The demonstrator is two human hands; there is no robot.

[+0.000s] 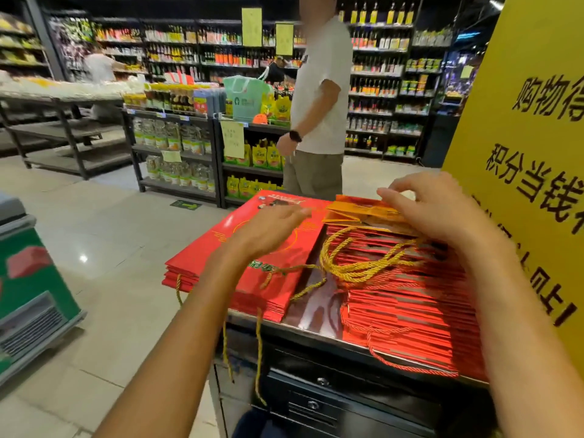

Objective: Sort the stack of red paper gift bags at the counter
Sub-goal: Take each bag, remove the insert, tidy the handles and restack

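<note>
Sorting in progress, head view. Item: red bags in two lots on the counter [319, 333], a dark cabinet with a shiny top.

Left pile [252, 248]: flat, squared up, printed face upward, its near-left corner overhanging the counter edge; gold cords dangle from it down the cabinet front.

Right stack [407, 298]: many bags fanned like shingles, edges showing, gold cords [357, 263] looped on top, red cords trailing at the near edge.

Top bag [363, 211]: an orange-gold surface showing, at the far end of the right stack.

Left hand [268, 229]: fingers extended and relaxed, over or lightly on the left pile; blurred, so contact cannot be told.

Right hand [433, 207]: fingers curled at the top bag's edge, apparently pinching it.

Step, as judged: one bag being parted from the right stack for transfer to the left pile. Next move calls for lifting it free of the tangled cords and laying it square on the left pile.

Other: yellow sign [521, 121] at right; a person [319, 99] standing beyond the counter; stocked shelves behind.
</note>
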